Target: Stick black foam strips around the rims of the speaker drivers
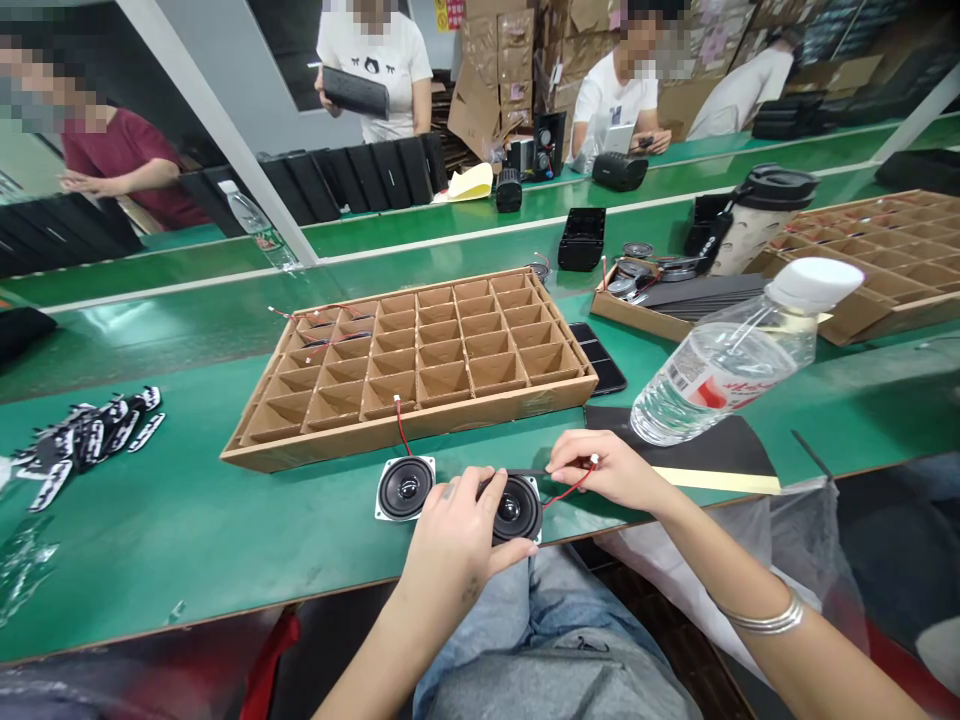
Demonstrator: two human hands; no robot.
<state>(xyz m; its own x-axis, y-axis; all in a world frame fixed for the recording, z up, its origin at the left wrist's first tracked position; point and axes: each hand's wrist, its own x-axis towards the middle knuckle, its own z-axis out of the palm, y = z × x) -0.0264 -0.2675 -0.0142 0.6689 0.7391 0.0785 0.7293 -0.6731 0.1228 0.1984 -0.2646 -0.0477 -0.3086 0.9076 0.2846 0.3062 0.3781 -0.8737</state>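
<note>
My left hand [454, 530] is closed around a round black speaker driver [514, 508] with a metal frame, near the table's front edge. Thumb and fingers lie across its left side and rim. My right hand [611, 470] pinches the end of a thin black strip [534, 472], which runs along the driver's top edge. A red wire with a white plug [595, 460] leads from this driver past the right fingers. Just left of my left hand, a second speaker driver [405, 488] lies face up, its red wire reaching the cardboard box.
Behind my hands stands a divided cardboard box [420, 420], wires in some left cells. At right are a water bottle [712, 370], a black sheet with a yellow strip [712, 482], and a tray of speaker parts [652, 315]. Black-and-white pieces [90, 440] lie left. Several people work across the table.
</note>
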